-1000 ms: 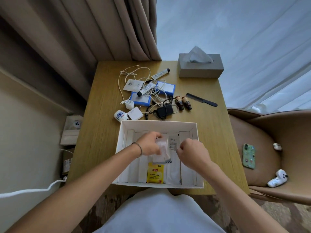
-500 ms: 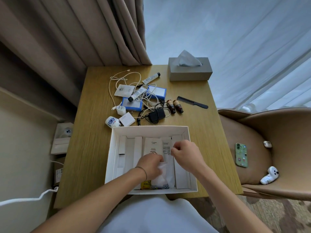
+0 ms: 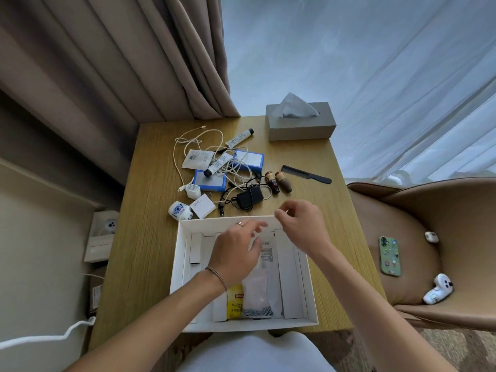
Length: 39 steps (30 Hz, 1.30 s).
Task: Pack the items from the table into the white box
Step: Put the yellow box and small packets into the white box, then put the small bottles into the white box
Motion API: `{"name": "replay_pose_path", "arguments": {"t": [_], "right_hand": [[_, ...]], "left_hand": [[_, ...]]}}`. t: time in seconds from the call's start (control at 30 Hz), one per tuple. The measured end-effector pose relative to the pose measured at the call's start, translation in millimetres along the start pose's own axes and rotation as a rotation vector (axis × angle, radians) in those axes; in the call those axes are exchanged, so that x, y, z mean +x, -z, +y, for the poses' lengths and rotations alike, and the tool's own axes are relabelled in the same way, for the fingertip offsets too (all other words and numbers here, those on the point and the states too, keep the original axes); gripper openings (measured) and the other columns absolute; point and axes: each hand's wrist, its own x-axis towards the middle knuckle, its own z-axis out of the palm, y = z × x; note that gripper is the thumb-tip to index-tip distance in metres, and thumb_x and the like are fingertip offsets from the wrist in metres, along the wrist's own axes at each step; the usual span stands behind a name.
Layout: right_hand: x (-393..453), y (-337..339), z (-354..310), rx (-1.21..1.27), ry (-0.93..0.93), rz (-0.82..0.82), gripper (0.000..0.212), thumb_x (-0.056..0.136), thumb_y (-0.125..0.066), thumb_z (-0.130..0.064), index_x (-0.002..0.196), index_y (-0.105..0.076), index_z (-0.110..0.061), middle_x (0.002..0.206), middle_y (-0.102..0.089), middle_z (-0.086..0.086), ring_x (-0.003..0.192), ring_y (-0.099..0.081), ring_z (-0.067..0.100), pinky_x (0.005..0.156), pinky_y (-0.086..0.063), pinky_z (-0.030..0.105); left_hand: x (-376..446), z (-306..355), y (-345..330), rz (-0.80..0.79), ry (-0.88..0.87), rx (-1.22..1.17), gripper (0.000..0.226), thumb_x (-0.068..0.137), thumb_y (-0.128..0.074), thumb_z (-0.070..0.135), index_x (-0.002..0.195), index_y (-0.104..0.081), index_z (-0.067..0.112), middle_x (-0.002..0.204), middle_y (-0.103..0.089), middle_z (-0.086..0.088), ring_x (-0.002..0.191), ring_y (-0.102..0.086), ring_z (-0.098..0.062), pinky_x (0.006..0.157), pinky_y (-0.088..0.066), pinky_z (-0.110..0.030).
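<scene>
The white box (image 3: pixel 177 264) sits at the table's near edge. Inside lie a yellow tea packet (image 3: pixel 234 303) and a clear plastic bag (image 3: pixel 257 291) over white sleeves. My left hand (image 3: pixel 236 251) hovers over the box's middle, fingers loosely spread, holding nothing. My right hand (image 3: pixel 300 224) is raised above the box's far rim, fingers loosely curled, empty. Beyond the box lie a black adapter (image 3: pixel 249 197), two brown bottles (image 3: pixel 279 181), a black comb (image 3: pixel 306 174), two blue boxes (image 3: pixel 210 181), white cables (image 3: pixel 188 140), tubes (image 3: pixel 239 138), a white charger (image 3: pixel 193 190) and a patterned capsule (image 3: pixel 179 210).
A grey tissue box (image 3: pixel 300 124) stands at the table's far right corner. Curtains hang behind. A tan chair (image 3: pixel 429 237) on the right holds a green phone (image 3: pixel 389 256) and small white gadgets (image 3: pixel 437 289).
Both hands have let go of the plastic bag, which now lies in the box. They have lifted and moved toward the box's far rim.
</scene>
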Motion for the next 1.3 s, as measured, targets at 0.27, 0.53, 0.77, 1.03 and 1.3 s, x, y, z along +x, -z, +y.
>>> {"name": "replay_pose_path", "arguments": {"t": [0.27,0.53,0.77,1.03,1.3], "right_hand": [[86,5,18,-0.189,-0.016,0.048,0.020,0.094,-0.059,-0.024,0.110,-0.070,-0.019,0.082,-0.067,-0.003,0.064,-0.057,0.010,0.052,-0.044,0.027],[155,-14,50,-0.538,-0.003,-0.122,0.048,0.092,-0.058,-0.020,0.139,-0.046,-0.021,0.126,-0.062,0.009,0.098,-0.065,0.028,0.072,-0.056,0.036],[199,-36,69,-0.669,0.033,-0.207,0.050,0.092,-0.058,-0.018,0.139,-0.043,-0.017,0.129,-0.058,0.015,0.106,-0.064,0.035,0.077,-0.053,0.041],[213,-48,93,-0.467,0.073,-0.176,0.035,0.093,-0.060,-0.020,0.126,-0.050,-0.014,0.113,-0.066,0.011,0.096,-0.067,0.032,0.074,-0.056,0.042],[197,-22,104,0.503,-0.350,-0.111,0.023,0.097,-0.057,-0.026,0.119,-0.058,-0.019,0.094,-0.068,0.004,0.074,-0.066,0.013,0.052,-0.052,0.021]], "left_hand": [[69,8,17,0.002,0.101,-0.007,0.038,0.088,-0.060,0.015,0.123,-0.058,0.029,0.114,-0.064,0.006,0.095,-0.061,-0.011,0.077,-0.055,-0.030],[108,1,2,-0.111,0.283,0.026,0.038,0.088,-0.060,0.018,0.123,-0.056,0.033,0.111,-0.064,0.007,0.100,-0.060,-0.013,0.084,-0.055,-0.035],[120,-2,-10,-0.172,0.362,0.066,0.036,0.091,-0.058,0.022,0.125,-0.055,0.035,0.108,-0.065,0.009,0.098,-0.062,-0.012,0.086,-0.056,-0.038],[153,-4,-30,-0.213,0.415,0.122,0.032,0.093,-0.053,0.019,0.122,-0.058,0.032,0.101,-0.066,0.008,0.090,-0.063,-0.014,0.082,-0.056,-0.038],[214,-5,-63,-0.210,0.403,0.366,0.029,0.091,-0.056,0.008,0.117,-0.058,0.021,0.104,-0.068,-0.006,0.093,-0.065,-0.026,0.070,-0.048,-0.034]]}}
